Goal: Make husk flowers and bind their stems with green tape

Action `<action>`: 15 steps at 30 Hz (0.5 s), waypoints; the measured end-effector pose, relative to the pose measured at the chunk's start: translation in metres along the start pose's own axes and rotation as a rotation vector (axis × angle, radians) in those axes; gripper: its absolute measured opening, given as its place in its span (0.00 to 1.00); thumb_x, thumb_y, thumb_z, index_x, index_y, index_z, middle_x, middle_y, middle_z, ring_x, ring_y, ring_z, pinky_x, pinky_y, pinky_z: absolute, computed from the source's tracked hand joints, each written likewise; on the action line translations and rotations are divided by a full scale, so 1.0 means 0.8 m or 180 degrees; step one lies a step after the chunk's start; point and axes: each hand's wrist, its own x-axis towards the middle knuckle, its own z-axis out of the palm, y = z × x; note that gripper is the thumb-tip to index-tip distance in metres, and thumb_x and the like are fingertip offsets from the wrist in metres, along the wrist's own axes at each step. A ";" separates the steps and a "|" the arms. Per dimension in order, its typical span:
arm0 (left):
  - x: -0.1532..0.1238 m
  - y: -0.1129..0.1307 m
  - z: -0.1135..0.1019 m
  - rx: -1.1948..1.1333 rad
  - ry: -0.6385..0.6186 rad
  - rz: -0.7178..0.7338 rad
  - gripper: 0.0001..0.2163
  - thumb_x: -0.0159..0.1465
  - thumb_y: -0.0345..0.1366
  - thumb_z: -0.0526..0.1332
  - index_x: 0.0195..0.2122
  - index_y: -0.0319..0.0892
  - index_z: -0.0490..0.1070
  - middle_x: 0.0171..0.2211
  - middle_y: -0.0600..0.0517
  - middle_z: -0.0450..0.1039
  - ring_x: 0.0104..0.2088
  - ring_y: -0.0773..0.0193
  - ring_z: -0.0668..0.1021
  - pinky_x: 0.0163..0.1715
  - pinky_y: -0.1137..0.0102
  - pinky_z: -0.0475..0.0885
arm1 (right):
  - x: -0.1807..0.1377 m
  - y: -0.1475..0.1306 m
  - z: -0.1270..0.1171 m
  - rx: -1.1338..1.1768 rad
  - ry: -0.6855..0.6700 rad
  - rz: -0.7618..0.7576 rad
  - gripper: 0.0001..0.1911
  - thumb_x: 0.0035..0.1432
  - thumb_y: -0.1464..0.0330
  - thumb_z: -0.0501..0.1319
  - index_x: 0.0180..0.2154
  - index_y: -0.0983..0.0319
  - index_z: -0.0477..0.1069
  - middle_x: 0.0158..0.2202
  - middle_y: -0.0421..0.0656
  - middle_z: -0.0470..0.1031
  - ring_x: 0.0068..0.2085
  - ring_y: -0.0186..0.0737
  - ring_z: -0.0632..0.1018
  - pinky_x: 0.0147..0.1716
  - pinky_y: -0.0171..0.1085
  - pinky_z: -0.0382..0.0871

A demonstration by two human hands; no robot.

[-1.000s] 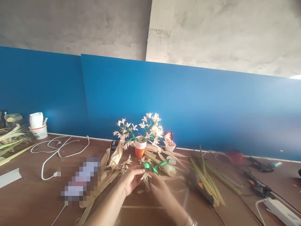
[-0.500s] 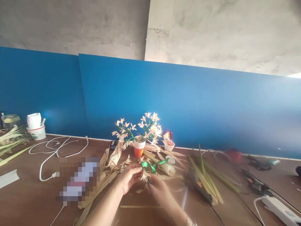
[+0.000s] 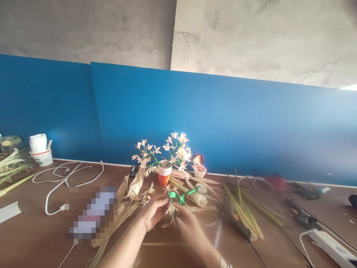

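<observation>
My left hand [image 3: 154, 213] pinches the stem of a small pale husk flower [image 3: 170, 209] between thumb and fingertips. Close by on the right, my right hand [image 3: 190, 225] is closed around a thin dark tool [image 3: 176, 219], its kind unclear. A shiny green ribbon [image 3: 182, 197] runs from the flower stem past my fingers to a roll [image 3: 201, 188] lying on corn husks. Behind my hands stands an orange-and-white paper cup [image 3: 164, 178], filled with green-stemmed husk flowers [image 3: 178, 147].
Dried corn husks [image 3: 136, 184] lie around the cup. To the left are a pixelated phone-like patch [image 3: 93, 212], a white cable [image 3: 48, 199] and a white tub [image 3: 41, 157]. Green stalks [image 3: 247, 216] and a power strip [image 3: 331, 245] lie right. A blue partition [image 3: 223, 123] closes the back.
The whole view has shifted slightly. My right hand has edged up towards the flower; my left hand keeps its pinch on the stem.
</observation>
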 end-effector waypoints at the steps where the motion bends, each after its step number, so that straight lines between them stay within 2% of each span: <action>1: 0.000 -0.001 0.001 -0.0019 -0.0013 0.0004 0.09 0.49 0.31 0.72 0.29 0.35 0.75 0.22 0.52 0.73 0.23 0.70 0.74 0.26 0.75 0.68 | 0.000 0.000 0.000 0.0014 0.0015 0.0009 0.30 0.52 0.49 0.61 0.49 0.61 0.72 0.35 0.48 0.77 0.36 0.46 0.76 0.41 0.44 0.72; 8: -0.003 -0.001 0.004 -0.0042 -0.0003 -0.0003 0.10 0.47 0.32 0.73 0.28 0.36 0.75 0.22 0.53 0.73 0.23 0.70 0.73 0.26 0.75 0.67 | -0.001 0.003 0.004 -0.0003 0.0123 0.0007 0.31 0.51 0.48 0.61 0.49 0.61 0.72 0.37 0.50 0.78 0.36 0.47 0.76 0.42 0.45 0.71; 15: -0.004 0.001 0.003 -0.0105 -0.0052 -0.0014 0.10 0.47 0.31 0.73 0.29 0.35 0.75 0.23 0.53 0.73 0.24 0.70 0.73 0.28 0.74 0.67 | -0.004 -0.017 0.011 0.0048 0.0193 -0.0018 0.32 0.50 0.46 0.60 0.49 0.61 0.74 0.42 0.52 0.78 0.43 0.52 0.76 0.46 0.46 0.71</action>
